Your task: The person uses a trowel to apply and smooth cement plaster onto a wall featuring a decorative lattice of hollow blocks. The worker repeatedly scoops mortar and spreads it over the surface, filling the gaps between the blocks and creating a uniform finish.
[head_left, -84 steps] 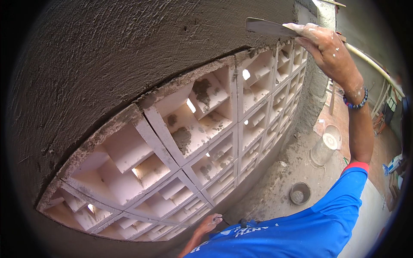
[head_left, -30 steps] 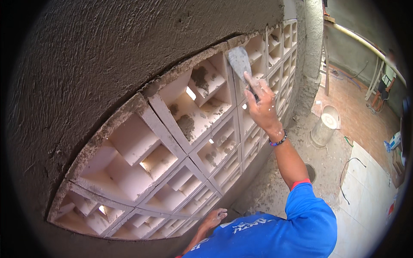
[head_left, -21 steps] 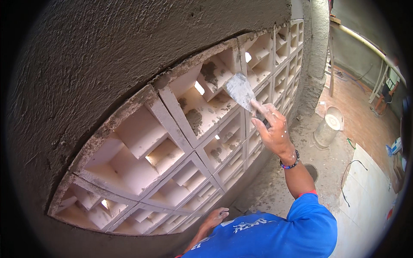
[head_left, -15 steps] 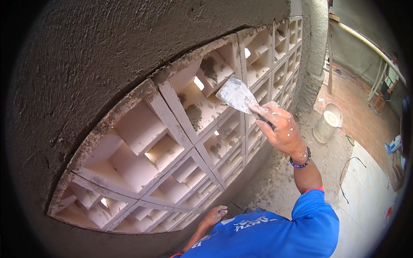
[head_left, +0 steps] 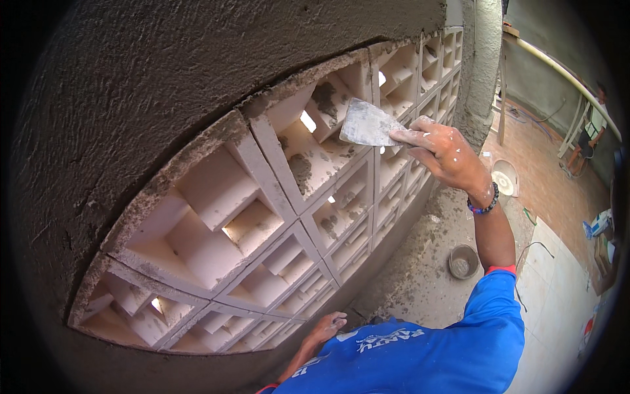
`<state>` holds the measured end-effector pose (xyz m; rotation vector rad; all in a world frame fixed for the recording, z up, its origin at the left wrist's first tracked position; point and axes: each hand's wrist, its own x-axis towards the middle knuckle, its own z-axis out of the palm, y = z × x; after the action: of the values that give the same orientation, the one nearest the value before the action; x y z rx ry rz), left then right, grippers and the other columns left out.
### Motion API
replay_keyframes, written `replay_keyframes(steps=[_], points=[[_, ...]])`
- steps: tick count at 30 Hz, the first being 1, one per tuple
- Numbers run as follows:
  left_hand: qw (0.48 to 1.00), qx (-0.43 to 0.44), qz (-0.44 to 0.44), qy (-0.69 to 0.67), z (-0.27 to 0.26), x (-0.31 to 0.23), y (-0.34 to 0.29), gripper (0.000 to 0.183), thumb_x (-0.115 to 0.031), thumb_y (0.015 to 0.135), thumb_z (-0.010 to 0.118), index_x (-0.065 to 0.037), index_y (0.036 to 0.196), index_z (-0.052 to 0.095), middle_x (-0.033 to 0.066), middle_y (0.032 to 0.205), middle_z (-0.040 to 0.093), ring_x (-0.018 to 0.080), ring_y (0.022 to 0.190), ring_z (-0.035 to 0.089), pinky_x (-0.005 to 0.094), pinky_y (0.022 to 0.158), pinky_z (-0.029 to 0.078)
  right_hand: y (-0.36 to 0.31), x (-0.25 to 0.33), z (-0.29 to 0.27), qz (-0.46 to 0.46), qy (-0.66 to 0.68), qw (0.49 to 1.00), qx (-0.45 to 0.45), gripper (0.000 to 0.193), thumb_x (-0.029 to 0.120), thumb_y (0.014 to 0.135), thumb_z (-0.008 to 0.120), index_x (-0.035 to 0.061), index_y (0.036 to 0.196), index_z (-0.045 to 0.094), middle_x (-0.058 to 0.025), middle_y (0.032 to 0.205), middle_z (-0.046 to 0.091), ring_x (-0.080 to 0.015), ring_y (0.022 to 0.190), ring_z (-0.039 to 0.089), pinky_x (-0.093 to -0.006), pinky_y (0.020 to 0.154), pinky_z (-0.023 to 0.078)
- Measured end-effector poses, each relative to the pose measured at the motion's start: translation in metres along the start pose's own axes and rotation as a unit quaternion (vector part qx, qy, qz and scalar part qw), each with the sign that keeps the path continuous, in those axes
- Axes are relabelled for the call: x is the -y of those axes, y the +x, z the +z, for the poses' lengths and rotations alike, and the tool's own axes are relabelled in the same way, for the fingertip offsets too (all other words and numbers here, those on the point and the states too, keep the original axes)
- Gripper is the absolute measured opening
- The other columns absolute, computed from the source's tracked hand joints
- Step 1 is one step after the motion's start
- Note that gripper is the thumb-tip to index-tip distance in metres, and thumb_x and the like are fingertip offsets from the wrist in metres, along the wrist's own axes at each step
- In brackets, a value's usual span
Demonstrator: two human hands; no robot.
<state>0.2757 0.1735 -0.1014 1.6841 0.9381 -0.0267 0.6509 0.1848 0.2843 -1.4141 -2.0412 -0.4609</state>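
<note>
Head view: my right hand (head_left: 453,154) is clamped on a scraper (head_left: 371,125), whose blade extends left before the vent blocks (head_left: 289,210), long axis roughly left-right. My left hand (head_left: 325,327), farther from it, sits apart, half-curled; contents I cannot tell.

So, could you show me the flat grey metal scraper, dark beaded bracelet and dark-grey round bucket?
Flat grey metal scraper (head_left: 370,125), head view: middle of the blade.
Dark beaded bracelet (head_left: 484,210), head view: its beads.
Dark-grey round bucket (head_left: 464,250), head view: inner wall.
</note>
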Motion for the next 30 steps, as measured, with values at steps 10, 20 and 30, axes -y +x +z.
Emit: replay_keyframes(steps=[10, 20, 30], points=[[1.000, -0.002, -0.006, 0.014, -0.004, -0.009, 0.003, 0.041, -0.030, 0.095, 0.057, -0.003, 0.127, 0.057, 0.0192, 0.123, 0.062, 0.0307, 0.115, 0.059, 0.0393, 0.096, 0.045, 0.009, -0.007, 0.001, -0.019, 0.039, 0.999, 0.005, 0.044, 0.006, 0.084, 0.064, 0.0173, 0.126, 0.062, -0.0122, 0.094, 0.061, -0.0309, 0.083, 0.061, -0.0405, 0.076, 0.049], [1.000, 0.012, -0.003, -0.002, -0.002, -0.007, 0.004, 0.043, -0.031, 0.096, 0.057, -0.003, 0.128, 0.056, 0.0185, 0.125, 0.061, 0.0311, 0.116, 0.058, 0.0404, 0.096, 0.046, 0.012, -0.006, 0.001, -0.032, 0.015, 0.999, 0.008, 0.043, 0.008, 0.085, 0.063, 0.0164, 0.127, 0.061, -0.0128, 0.091, 0.057, -0.0314, 0.082, 0.059, -0.0414, 0.074, 0.047], [0.999, 0.015, 0.018, 0.034, -0.005, -0.002, 0.009, 0.043, -0.031, 0.095, 0.057, -0.003, 0.128, 0.057, 0.0185, 0.125, 0.061, 0.0322, 0.114, 0.059, 0.0401, 0.096, 0.046, 0.004, 0.009, 0.004, -0.004, 0.029, 1.000, 0.011, 0.040, 0.009, 0.087, 0.061, 0.0141, 0.127, 0.061, -0.0135, 0.088, 0.058, -0.0313, 0.082, 0.059, -0.0411, 0.073, 0.047]])
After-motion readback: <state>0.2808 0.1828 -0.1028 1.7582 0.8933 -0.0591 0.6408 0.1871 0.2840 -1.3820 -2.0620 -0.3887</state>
